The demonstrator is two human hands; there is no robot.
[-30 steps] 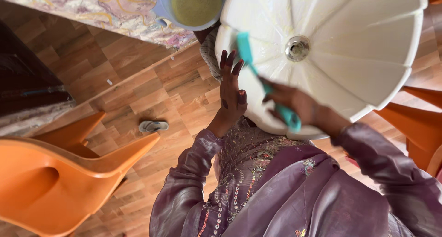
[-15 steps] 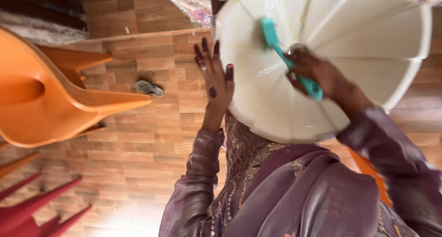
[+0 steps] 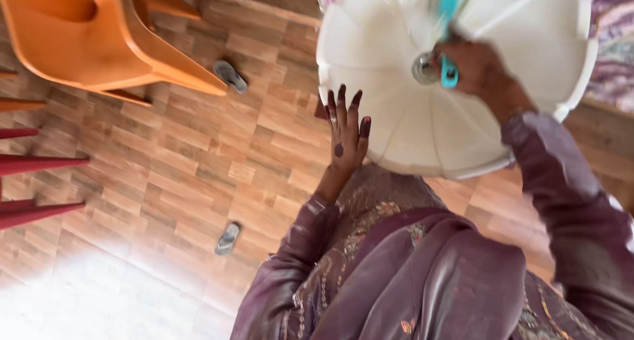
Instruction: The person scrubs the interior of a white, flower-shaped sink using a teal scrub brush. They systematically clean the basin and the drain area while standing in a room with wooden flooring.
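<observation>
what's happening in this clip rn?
A person in a purple embroidered garment works on a white scalloped basin with a metal centre fitting. The right hand grips a teal plastic brush near the fitting; the left hand lies flat, fingers spread, against the basin's edge. An orange plastic chair stands on the wood-pattern floor.

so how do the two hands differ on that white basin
The left hand lies open, fingers spread flat against the white basin's outer rim; the right hand is closed in a grip on a teal brush near the metal drain. The left hand sits at the edge, the right over the middle. Both wear purple sleeves.
</observation>
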